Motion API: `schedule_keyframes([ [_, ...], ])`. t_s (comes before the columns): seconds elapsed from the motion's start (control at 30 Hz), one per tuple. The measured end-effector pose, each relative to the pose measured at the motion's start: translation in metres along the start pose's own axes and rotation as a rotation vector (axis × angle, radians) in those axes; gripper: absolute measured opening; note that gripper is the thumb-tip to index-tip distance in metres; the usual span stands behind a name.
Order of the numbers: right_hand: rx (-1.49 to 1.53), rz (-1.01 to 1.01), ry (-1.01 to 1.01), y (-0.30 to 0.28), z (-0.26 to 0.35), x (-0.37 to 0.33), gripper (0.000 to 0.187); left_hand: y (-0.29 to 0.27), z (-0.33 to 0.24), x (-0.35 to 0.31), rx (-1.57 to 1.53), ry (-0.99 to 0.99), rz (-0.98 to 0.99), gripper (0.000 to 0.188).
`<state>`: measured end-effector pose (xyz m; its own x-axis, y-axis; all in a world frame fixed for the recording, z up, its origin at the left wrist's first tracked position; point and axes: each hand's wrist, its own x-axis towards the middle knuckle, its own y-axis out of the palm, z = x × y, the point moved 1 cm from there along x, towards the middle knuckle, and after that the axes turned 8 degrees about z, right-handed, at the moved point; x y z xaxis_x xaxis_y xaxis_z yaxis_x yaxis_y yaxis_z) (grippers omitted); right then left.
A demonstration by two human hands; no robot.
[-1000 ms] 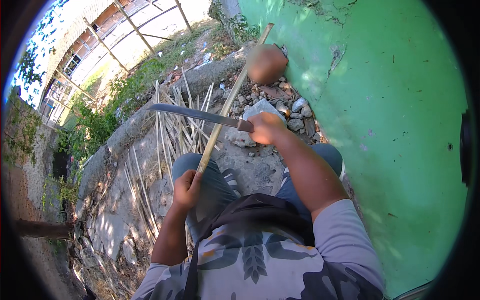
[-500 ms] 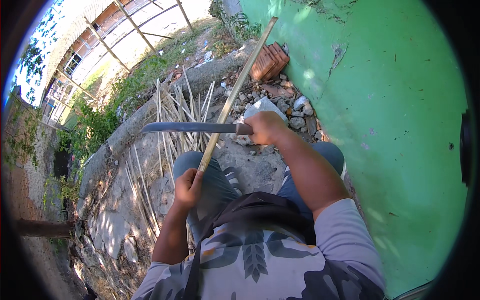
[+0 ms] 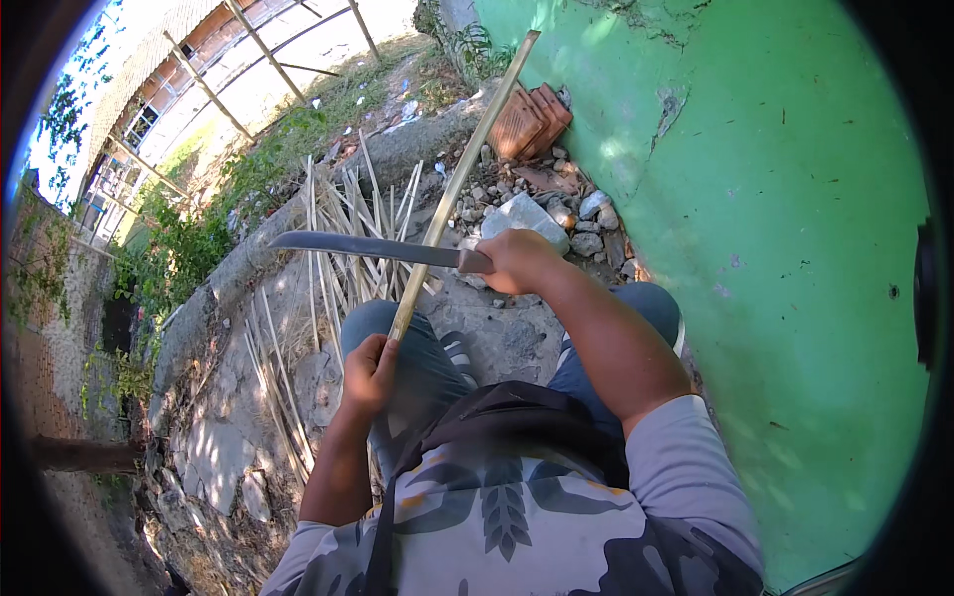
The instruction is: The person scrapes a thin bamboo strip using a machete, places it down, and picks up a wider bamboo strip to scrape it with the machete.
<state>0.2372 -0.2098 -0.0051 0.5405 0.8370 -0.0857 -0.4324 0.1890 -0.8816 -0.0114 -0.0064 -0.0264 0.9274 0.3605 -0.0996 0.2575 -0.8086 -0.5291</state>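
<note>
My left hand (image 3: 370, 375) is closed around the near end of a long, pale bamboo strip (image 3: 462, 174), close to my left knee. The strip slants up and away to the right, its far end in the air before the green wall. My right hand (image 3: 517, 262) grips the handle of a machete (image 3: 368, 246). The long dark blade points left and lies across the strip, a short way above my left hand. Whether its edge cuts into the strip I cannot tell.
Many thin split strips (image 3: 338, 219) lie heaped on the ground ahead, with others (image 3: 281, 382) to the left. Stones (image 3: 522, 219) and stacked orange clay tiles (image 3: 529, 121) are beside the green wall (image 3: 795, 278) on my right. A low concrete ledge (image 3: 234, 263) curves along the left.
The machete blade has moved slightly down along the strip toward my left hand, and its tip has tilted up a little. Both hands keep their holds.
</note>
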Motion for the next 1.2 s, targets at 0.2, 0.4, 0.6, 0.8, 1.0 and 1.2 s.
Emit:
schedule_keyframes([
  [0.2,-0.047,0.004,-0.038,-0.004,-0.012,-0.002,0.019,0.001,-0.004,-0.001,0.02,0.0,0.042,0.026],
  [0.4,0.049,-0.049,0.08,-0.01,-0.03,0.002,0.019,0.0,-0.003,0.001,-0.017,0.006,0.02,0.026],
  [0.6,-0.089,0.039,0.022,-0.002,0.006,-0.002,0.017,-0.001,0.007,0.001,0.031,-0.012,0.025,0.026],
  [0.8,-0.066,0.055,0.079,-0.009,-0.003,0.002,0.017,-0.001,0.001,0.0,0.053,0.009,0.032,0.029],
  [1.0,0.071,-0.033,0.11,0.001,-0.016,0.007,0.017,0.0,0.003,0.003,0.081,0.007,-0.004,0.029],
  [1.2,-0.084,-0.012,-0.06,0.012,0.007,0.005,0.013,0.002,0.0,0.002,0.071,-0.026,-0.006,0.028],
])
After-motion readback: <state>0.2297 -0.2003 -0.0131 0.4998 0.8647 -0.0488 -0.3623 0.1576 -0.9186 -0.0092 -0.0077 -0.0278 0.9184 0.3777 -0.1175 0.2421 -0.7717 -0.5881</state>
